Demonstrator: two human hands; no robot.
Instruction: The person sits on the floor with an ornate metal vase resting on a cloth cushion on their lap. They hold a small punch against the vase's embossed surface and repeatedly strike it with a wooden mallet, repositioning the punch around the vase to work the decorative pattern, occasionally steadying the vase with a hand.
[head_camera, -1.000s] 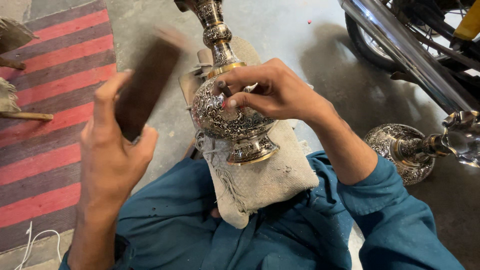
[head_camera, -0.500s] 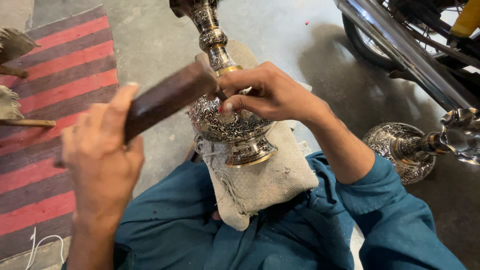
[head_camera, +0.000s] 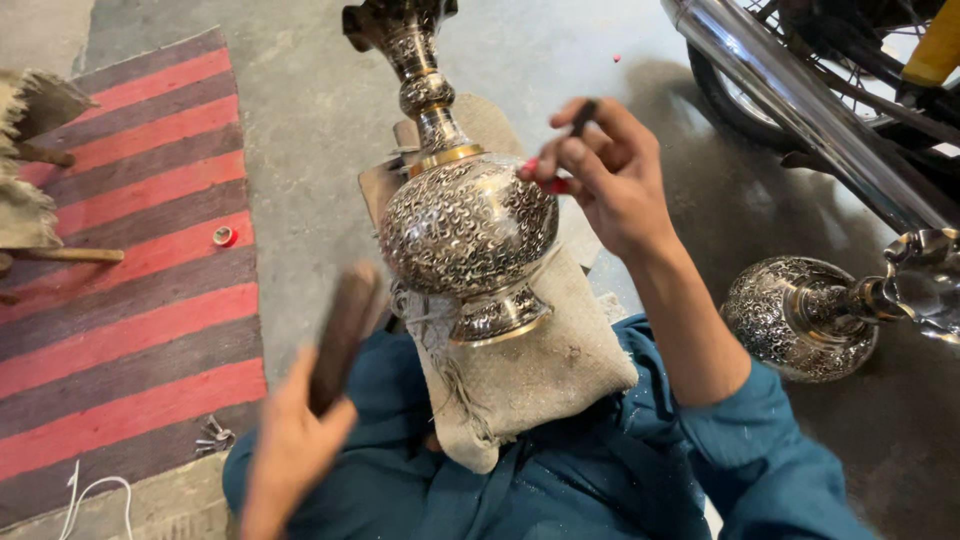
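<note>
Your right hand (head_camera: 615, 175) is now lifting clear of the engraved metal vase (head_camera: 468, 228), fingers pinching a small punch (head_camera: 583, 115). Your left hand (head_camera: 290, 450) is gripping the wooden mallet (head_camera: 343, 335), lowered beside the vase, which is resting on the burlap pad (head_camera: 530, 370) across your lap.

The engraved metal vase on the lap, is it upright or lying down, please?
Lying tilted: the engraved vase rests on burlap cloth, neck pointing away.

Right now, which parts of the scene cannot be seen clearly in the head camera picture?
- Wooden mallet: motion-blurred; its lower end is hidden in the left hand.
- Small dark tool: mostly covered by the fingers of the right hand; its tip is not visible.
- Engraved metal vase: its top is cut off by the upper edge.
- Second engraved vessel: runs off the right edge.
</note>
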